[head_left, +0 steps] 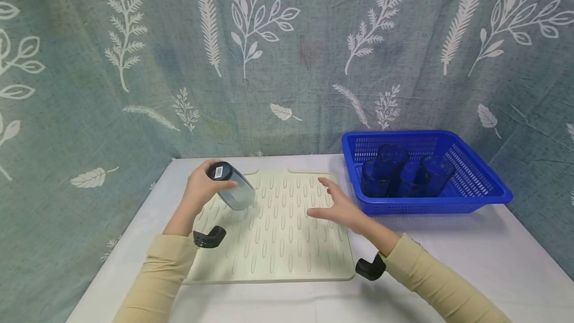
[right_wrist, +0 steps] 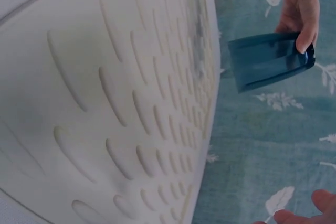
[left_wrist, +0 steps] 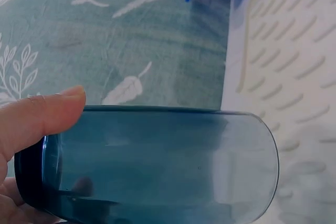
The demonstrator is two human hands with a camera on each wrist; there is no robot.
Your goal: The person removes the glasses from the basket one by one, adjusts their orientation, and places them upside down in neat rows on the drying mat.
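Head view: my left hand [head_left: 200,187] grips a dark blue glass [head_left: 231,185] near its base, tilted, mouth pointing down-right, held just above the far left part of the cream ridged mat [head_left: 278,243]. My right hand [head_left: 342,207] hovers over the mat's right side, fingers spread and relaxed, holding nothing. More blue glasses [head_left: 405,172] stand in the blue basket [head_left: 480,193] on the right.

Left wrist view: the glass [left_wrist: 157,163] lies sideways in my grip, thumb [left_wrist: 44,116] across the wall near the thick base. It looks smooth, rigid, see-through, so likely slippery and breakable. I judge it light enough for one hand; best hold is round the lower wall, not the rim.

Right wrist view: the mat [right_wrist: 105,103] fills the frame, the glass [right_wrist: 268,59] hangs beyond its edge in my left hand [right_wrist: 300,9]. My right fingertips [right_wrist: 310,211] barely show, uncurled.
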